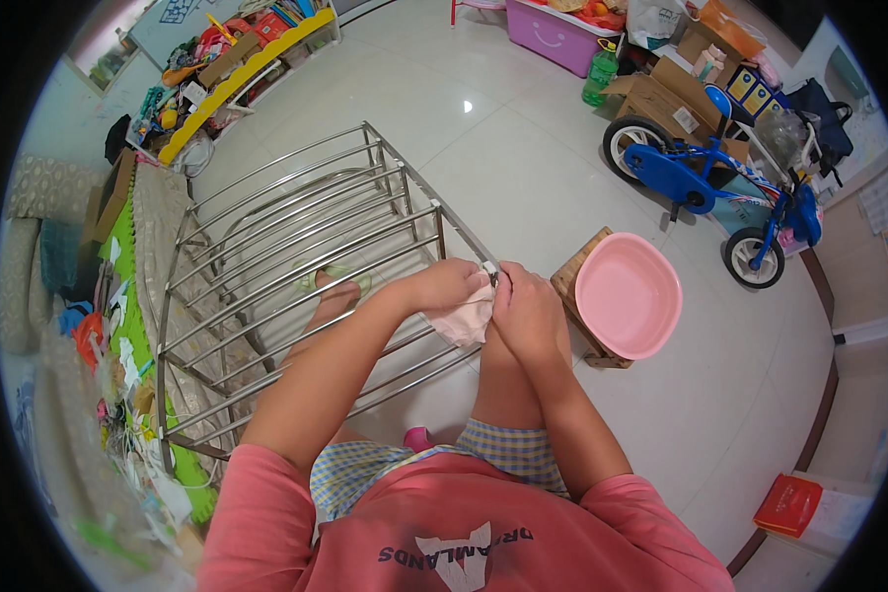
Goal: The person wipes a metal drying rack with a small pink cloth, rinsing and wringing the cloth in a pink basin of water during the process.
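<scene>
A stainless steel tube rack (296, 270) with several parallel bars stands tilted across the floor before me. My left hand (451, 285) is closed on a pale pink cloth (462, 320) at the rack's near right corner. The cloth hangs below the fingers, over the bars. Right beside it, my right hand (529, 307) wraps the end of the rack's side rail, above my knee. Its fingertips are partly hidden, and I cannot tell whether they also touch the cloth.
To the right, a pink plastic basin (629, 296) rests on a wooden stool (573, 270). Beyond it are a blue child's bicycle (710, 174), cardboard boxes (658, 96) and a purple storage bin (551, 41). A cluttered yellow-edged shelf (248, 85) stands at far left. My slippered foot (333, 285) shows behind the bars.
</scene>
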### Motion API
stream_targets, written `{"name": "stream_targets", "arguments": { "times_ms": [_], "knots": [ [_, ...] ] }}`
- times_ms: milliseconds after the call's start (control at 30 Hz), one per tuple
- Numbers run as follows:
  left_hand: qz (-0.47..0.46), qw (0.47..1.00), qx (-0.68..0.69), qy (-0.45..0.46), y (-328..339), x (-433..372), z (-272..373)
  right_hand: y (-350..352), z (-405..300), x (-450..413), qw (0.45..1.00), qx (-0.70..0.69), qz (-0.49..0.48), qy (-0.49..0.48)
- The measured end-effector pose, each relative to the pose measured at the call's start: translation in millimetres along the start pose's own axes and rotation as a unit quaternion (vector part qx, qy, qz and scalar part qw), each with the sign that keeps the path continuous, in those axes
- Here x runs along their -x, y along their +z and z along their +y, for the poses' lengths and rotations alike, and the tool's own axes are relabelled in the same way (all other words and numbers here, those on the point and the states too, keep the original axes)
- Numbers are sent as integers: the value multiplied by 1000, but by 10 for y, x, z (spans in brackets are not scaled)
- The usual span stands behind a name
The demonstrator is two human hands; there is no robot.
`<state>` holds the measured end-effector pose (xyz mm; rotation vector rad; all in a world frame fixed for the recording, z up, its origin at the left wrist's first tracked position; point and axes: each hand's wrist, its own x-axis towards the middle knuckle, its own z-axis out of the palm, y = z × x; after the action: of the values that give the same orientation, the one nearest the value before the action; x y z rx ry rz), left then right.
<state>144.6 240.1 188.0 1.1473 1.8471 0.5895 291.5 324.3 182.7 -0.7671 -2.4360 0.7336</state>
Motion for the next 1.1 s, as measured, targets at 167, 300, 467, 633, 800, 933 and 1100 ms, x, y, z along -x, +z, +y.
{"name": "stream_targets", "arguments": {
  "times_ms": [167, 300, 467, 633, 800, 933, 1100],
  "knots": [
    [91, 973, -212, 20, 135, 177, 104, -31, -6, -6, 1000, -6, 1, -3],
    [145, 945, -292, 30, 150, 336, 156, -33, -14, -3, 1000, -21, 3, 2],
    [143, 936, -322, 18, 94, 592, 149, -32, -20, -5, 999, -39, 4, 11],
    [132, 945, -298, 4, -81, 884, 222, -65, -81, -12, 992, -117, 46, -28],
    [138, 940, -312, 30, -142, 942, 198, -55, -136, 5, 979, -185, 71, -48],
    [147, 945, -293, 9, -120, 886, 422, -103, -132, 16, 977, -205, 54, -27],
    [216, 922, -312, 78, 36, 553, 385, -195, -264, 34, 981, -191, 34, -11]
  ]
}}
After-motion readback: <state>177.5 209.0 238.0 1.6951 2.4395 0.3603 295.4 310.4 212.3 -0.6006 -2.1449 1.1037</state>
